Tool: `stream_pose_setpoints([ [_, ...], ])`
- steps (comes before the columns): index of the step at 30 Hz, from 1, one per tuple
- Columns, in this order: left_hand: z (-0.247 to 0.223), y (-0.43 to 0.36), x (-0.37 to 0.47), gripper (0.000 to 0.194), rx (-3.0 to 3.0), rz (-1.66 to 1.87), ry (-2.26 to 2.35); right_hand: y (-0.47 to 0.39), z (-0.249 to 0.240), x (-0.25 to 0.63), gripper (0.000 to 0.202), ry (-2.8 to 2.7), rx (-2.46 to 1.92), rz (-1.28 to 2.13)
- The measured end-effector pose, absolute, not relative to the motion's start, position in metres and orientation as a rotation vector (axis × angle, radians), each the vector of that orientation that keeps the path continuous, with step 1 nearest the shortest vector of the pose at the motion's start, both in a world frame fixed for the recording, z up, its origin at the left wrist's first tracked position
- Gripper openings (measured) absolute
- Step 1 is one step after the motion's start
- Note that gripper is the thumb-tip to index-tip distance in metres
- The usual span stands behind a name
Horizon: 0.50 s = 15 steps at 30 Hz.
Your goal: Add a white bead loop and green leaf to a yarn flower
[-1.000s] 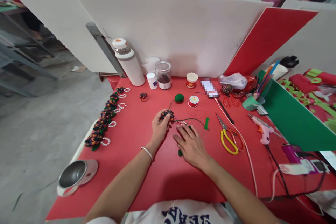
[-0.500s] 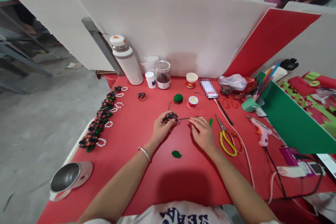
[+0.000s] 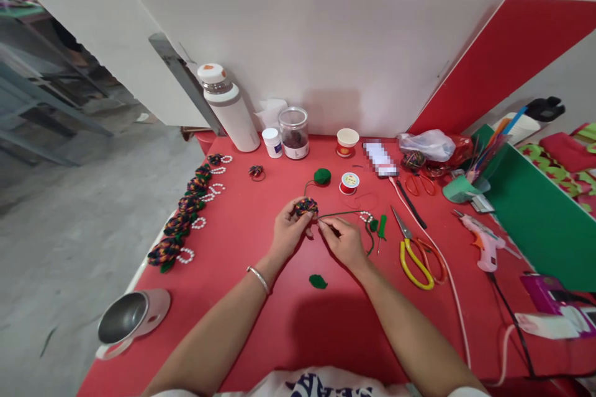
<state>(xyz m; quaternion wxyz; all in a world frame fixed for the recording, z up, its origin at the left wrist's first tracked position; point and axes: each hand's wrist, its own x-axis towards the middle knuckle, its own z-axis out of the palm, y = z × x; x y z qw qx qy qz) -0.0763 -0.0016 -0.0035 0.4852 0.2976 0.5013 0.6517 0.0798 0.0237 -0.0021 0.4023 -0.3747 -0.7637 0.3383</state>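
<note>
My left hand (image 3: 291, 227) is closed round a multicoloured crocheted piece (image 3: 306, 206), its top showing above the fingers. Close beside it, my right hand (image 3: 342, 240) pinches at the piece's lower right edge, apparently on a strand too fine to make out. A dark green yarn strand (image 3: 342, 213) runs from the piece to the right, towards a loop of white beads (image 3: 366, 217) with a green bit at its end. A green-handled hook (image 3: 382, 226) lies right of the beads. Below the hands is a green crocheted leaf (image 3: 318, 281); above them sits a green yarn ball (image 3: 322, 176).
Several finished multicoloured pieces with bead loops (image 3: 190, 203) line the left edge, above a steel-lined mug (image 3: 135, 319). Yellow-handled scissors (image 3: 416, 263) and a pink glue gun (image 3: 487, 245) lie right. A thread spool (image 3: 349, 183), glass jar (image 3: 294, 133) and white flask (image 3: 233, 115) stand further back.
My right hand has moved left to the crocheted piece, uncovering the bead loop and green-handled hook. My left hand keeps its hold. The whole view has shifted slightly.
</note>
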Motion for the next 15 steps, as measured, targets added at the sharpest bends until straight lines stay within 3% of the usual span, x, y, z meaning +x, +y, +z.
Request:
stream_pose_setpoints([
  [15,-0.0007,-0.0037,-0.0777,0.055,0.651,1.543,1.148,0.0139,0.0041,0.0793,0.026,-2.162,-0.782,0.847],
])
